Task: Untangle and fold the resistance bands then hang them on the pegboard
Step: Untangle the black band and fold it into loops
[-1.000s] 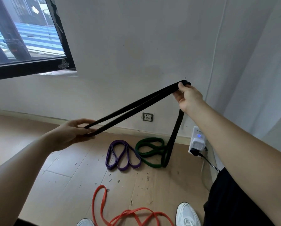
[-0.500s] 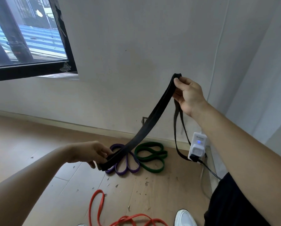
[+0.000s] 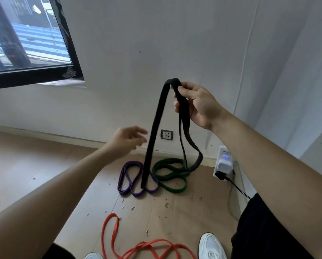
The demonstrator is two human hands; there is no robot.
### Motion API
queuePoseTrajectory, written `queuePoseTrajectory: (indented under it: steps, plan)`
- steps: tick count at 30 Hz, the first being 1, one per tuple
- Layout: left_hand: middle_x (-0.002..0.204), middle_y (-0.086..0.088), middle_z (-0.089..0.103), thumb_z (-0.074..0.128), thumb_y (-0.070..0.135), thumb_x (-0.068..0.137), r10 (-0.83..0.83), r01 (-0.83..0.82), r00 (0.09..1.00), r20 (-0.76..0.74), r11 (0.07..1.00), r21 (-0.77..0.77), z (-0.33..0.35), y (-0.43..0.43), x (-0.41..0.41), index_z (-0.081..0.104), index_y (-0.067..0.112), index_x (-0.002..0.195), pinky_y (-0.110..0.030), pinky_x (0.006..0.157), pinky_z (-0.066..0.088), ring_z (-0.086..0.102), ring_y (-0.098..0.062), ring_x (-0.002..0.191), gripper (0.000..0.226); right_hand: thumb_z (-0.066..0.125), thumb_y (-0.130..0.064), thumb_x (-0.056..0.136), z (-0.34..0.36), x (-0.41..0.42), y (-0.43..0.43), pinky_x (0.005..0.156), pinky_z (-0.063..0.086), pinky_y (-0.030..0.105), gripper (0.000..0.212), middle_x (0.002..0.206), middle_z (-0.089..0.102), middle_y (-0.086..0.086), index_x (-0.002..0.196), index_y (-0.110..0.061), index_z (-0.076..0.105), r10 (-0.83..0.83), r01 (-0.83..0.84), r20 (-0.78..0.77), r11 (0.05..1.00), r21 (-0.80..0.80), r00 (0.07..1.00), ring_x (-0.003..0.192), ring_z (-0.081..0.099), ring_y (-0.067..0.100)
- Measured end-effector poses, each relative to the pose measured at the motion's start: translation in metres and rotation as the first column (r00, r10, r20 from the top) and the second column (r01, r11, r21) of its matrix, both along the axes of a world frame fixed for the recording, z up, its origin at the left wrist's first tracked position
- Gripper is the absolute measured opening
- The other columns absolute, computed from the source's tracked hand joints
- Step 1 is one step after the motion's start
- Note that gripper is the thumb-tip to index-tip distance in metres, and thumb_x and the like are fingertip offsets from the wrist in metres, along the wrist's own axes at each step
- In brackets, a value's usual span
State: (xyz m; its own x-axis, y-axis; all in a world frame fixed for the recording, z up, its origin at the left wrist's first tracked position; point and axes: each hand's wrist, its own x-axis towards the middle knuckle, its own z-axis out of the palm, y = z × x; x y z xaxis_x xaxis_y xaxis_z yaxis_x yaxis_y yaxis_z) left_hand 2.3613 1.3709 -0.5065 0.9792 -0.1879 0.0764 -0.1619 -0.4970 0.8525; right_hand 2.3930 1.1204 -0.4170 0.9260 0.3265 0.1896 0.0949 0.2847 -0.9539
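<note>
Right hand (image 3: pixel 197 103) raised before the white wall (image 3: pixel 193 43), fingers and thumb curled round the fold of a flat black rubber resistance band (image 3: pixel 154 131) — its doubled strands hang toward the wooden floor (image 3: pixel 44 165). Left hand (image 3: pixel 126 141) just beside one strand, fingers loosely spread, holding nothing. Purple looped band (image 3: pixel 130 176) and green looped band (image 3: pixel 171 174) lie at the floor's far edge; an orange-red band (image 3: pixel 111 230) sprawls near the near edge.

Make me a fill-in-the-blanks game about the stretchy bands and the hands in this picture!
The right hand grips a band coloured ____.
The left hand is open and holds ____.
On the floor, the purple band lies right beside the ____ band.
Missing words: black, nothing, green.
</note>
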Motion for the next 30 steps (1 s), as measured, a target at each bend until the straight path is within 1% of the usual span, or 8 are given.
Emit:
queuePoseTrajectory:
  steps: [4, 8, 10, 13, 17, 20, 25, 30]
  plan:
    - [0.118, -0.004, 0.069, 0.071, 0.017, 0.092, 0.127, -0.100, 0.978, 0.168, 0.981, -0.163, 0.023, -0.012, 0.005, 0.059, 0.020, 0.131, -0.033, 0.087, 0.059, 0.068, -0.019, 0.102, 0.041, 0.048, -0.011, 0.104, -0.004, 0.003, 0.007, 0.062, 0.045, 0.029, 0.019, 0.080, 0.055, 0.006, 0.110, -0.003, 0.064, 0.050, -0.041, 0.049, 0.985, -0.165, 0.998, 0.063, 0.054, 0.017]
    - [0.133, 0.004, 0.063, 0.078, 0.043, 0.079, 0.078, -0.039, 0.983, 0.166, 0.973, -0.226, 0.040, -0.020, 0.011, 0.052, 0.029, 0.139, -0.032, 0.098, 0.052, 0.064, -0.013, 0.118, 0.068, 0.046, -0.009, 0.102, -0.009, 0.002, 0.013, 0.059, 0.042, 0.028, 0.026, 0.079, 0.051, 0.007, 0.114, 0.002, 0.066, 0.184, -0.150, 0.076, 0.933, -0.329, 0.980, 0.062, 0.049, 0.017]
    - [0.121, -0.002, 0.072, 0.077, 0.031, 0.086, -0.009, 0.042, 0.991, 0.136, 0.970, -0.240, 0.045, -0.021, 0.010, 0.059, 0.020, 0.134, -0.035, 0.102, 0.052, 0.068, -0.016, 0.114, 0.052, 0.044, -0.009, 0.103, -0.012, 0.001, 0.016, 0.058, 0.042, 0.027, 0.028, 0.079, 0.050, 0.008, 0.115, 0.005, 0.065, 0.239, -0.197, 0.059, 0.896, -0.399, 0.969, 0.062, 0.048, 0.017]
    - [0.096, -0.007, 0.076, 0.075, 0.017, 0.090, -0.034, 0.058, 0.992, 0.124, 0.980, -0.191, 0.047, -0.019, 0.004, 0.072, 0.018, 0.106, -0.038, 0.095, 0.056, 0.073, -0.020, 0.093, 0.017, 0.041, -0.009, 0.103, -0.020, 0.001, 0.019, 0.059, 0.043, 0.026, 0.030, 0.078, 0.049, 0.007, 0.118, 0.006, 0.064, 0.268, -0.236, 0.006, 0.861, -0.451, 0.963, 0.061, 0.048, 0.015]
    - [0.082, -0.007, 0.068, 0.080, 0.013, 0.084, -0.064, 0.067, 0.995, 0.079, 0.997, -0.035, 0.050, -0.003, 0.002, 0.075, 0.016, 0.095, -0.036, 0.081, 0.054, 0.064, -0.020, 0.078, 0.012, 0.040, -0.011, 0.101, -0.029, 0.003, 0.022, 0.061, 0.038, 0.029, 0.029, 0.074, 0.045, 0.003, 0.107, 0.001, 0.066, 0.284, -0.260, -0.016, 0.852, -0.455, 0.959, 0.061, 0.042, 0.015]
    - [0.080, -0.016, 0.069, 0.075, 0.011, 0.085, -0.097, 0.094, 0.995, 0.025, 0.992, 0.084, 0.045, 0.005, -0.001, 0.070, 0.008, 0.088, -0.047, 0.086, 0.057, 0.068, -0.037, 0.081, 0.008, 0.038, -0.012, 0.098, -0.027, 0.001, 0.024, 0.062, 0.033, 0.032, 0.022, 0.072, 0.042, 0.001, 0.089, -0.006, 0.058, 0.295, -0.258, 0.016, 0.861, -0.438, 0.956, 0.061, 0.037, 0.015]
    - [0.082, -0.005, 0.074, 0.074, 0.009, 0.087, -0.085, 0.085, 0.996, 0.010, 0.979, -0.183, 0.047, 0.008, -0.007, 0.069, 0.009, 0.100, -0.032, 0.083, 0.061, 0.073, -0.024, 0.084, 0.013, 0.040, -0.015, 0.096, -0.023, 0.007, 0.014, 0.059, 0.027, 0.032, 0.027, 0.070, 0.040, 0.001, 0.085, -0.008, 0.064, 0.214, -0.185, 0.043, 0.916, -0.356, 0.976, 0.058, 0.032, 0.015]
    - [0.075, -0.001, 0.072, 0.075, 0.022, 0.077, -0.009, 0.028, 0.999, 0.043, 0.888, -0.458, 0.052, -0.001, -0.004, 0.070, 0.007, 0.103, -0.028, 0.081, 0.059, 0.070, -0.018, 0.075, 0.030, 0.065, -0.015, 0.096, -0.038, 0.013, 0.010, 0.062, 0.036, 0.029, 0.030, 0.073, 0.048, -0.002, 0.117, 0.006, 0.064, 0.167, -0.119, 0.068, 0.886, -0.449, 0.984, 0.064, 0.044, 0.013]
